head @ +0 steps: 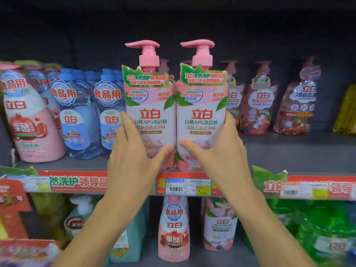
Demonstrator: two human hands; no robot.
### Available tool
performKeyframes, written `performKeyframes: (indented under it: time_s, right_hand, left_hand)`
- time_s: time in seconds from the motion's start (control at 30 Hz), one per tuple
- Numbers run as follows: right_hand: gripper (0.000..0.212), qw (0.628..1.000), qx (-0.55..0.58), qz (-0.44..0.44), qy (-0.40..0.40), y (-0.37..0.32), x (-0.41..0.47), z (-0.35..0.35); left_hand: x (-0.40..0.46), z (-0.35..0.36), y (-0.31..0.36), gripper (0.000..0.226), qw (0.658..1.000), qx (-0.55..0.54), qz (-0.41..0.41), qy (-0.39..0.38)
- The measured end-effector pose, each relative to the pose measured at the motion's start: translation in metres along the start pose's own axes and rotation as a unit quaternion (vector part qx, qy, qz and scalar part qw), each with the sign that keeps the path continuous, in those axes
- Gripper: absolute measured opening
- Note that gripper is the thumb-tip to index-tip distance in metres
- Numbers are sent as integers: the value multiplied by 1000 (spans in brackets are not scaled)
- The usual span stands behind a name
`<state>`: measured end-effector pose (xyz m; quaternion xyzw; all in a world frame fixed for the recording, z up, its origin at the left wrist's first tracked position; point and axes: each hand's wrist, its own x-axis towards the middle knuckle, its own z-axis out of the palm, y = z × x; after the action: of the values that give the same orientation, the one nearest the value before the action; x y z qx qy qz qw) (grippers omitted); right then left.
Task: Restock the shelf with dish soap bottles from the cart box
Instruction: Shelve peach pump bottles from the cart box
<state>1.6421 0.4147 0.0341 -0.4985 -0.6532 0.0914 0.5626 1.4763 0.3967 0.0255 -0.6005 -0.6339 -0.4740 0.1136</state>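
- I hold two pink pump bottles upright, side by side and touching, at the front edge of the shelf (289, 151).
- My left hand (133, 151) wraps the outer side of the left bottle (150, 112): fingers (125, 122) curl round its left flank, thumb across the lower front label. The grasp is closed on this bottle.
- My right hand (219, 151) mirrors it on the right bottle (201, 112): fingers along the right flank, thumb across the lower front. The grasp is closed on this bottle.
- Both bottle bases sit at the shelf lip, just above the red price strip (77, 183) and the price tag (187, 186); I cannot tell whether they rest on the shelf or hang just over it.
- Both pink pump heads point left.
- Left of the pair stand blue bottles (79, 116) and a pink pomegranate-label bottle (28, 120).
- Right of the pair, set further back, stand darker red-label pump bottles (260, 105).
- The shelf below carries more pink bottles (174, 228) and green packs (317, 228).
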Motion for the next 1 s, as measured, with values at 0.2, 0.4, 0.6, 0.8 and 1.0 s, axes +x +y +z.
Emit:
performKeyframes:
  time_s: [0.2, 0.4, 0.6, 0.8, 1.0]
  right_hand:
    - [83, 1000, 10, 6, 8, 2, 3, 1]
    - [85, 1000, 7, 9, 9, 5, 8, 2]
    - [87, 1000, 21, 16, 14, 10, 10, 0]
    - [87, 999, 30, 24, 14, 14, 12, 2]
    - [90, 999, 30, 30, 9, 17, 14, 2]
  left_hand:
    - [2, 7, 9, 113, 1000, -16, -22, -11]
    - [22, 16, 23, 112, 995, 61, -49, -64]
    - [46, 37, 26, 111, 994, 39, -77, -72]
    - [72, 59, 26, 108, 988, 41, -115, -97]
    - [91, 71, 23, 113, 983, -26, -144, -115]
